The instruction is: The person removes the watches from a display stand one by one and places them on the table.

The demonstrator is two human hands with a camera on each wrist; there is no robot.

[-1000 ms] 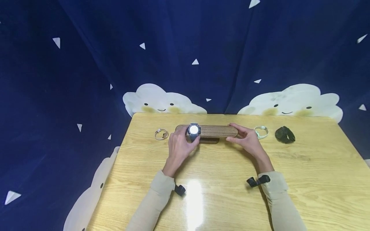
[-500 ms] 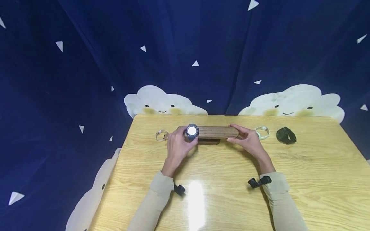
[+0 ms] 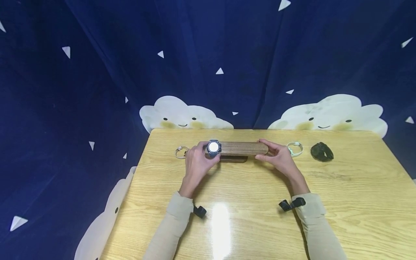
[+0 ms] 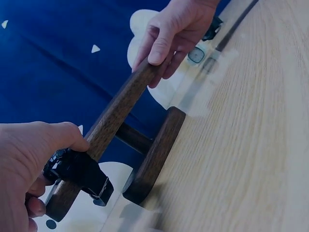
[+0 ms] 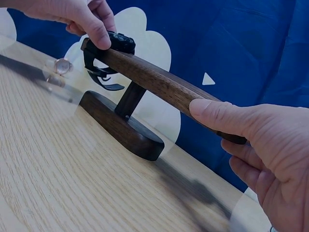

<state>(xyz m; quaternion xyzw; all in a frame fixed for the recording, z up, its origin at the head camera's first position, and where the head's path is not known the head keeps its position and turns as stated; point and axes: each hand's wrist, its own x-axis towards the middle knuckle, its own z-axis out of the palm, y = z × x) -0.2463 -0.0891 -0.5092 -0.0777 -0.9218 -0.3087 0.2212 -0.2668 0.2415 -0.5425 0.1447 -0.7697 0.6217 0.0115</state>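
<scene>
A dark wooden T-shaped watch stand (image 3: pixel 245 148) stands at the far middle of the table, its bar above a rounded base (image 5: pixel 120 130). A dark watch with a round bright face (image 3: pixel 213 147) hangs over the left part of the bar, its strap dangling open underneath in the right wrist view. My left hand (image 3: pixel 197 162) pinches the watch against the bar, the thumb on the near edge. My right hand (image 3: pixel 280 157) grips the bar's right end, thumb on the near side; fingers lie partly hidden behind it.
Left of the stand lies a watch with a thin pale band (image 3: pixel 180 152). To its right are a white and mint-green watch (image 3: pixel 295 149) and a black watch (image 3: pixel 321 151). A navy curtain with clouds (image 3: pixel 185 112) hangs behind the wooden table (image 3: pixel 253 216).
The left hand and the dark watch have slid a little leftward along the bar. My right hand keeps its hold on the bar's right end; the stand stays in place.
</scene>
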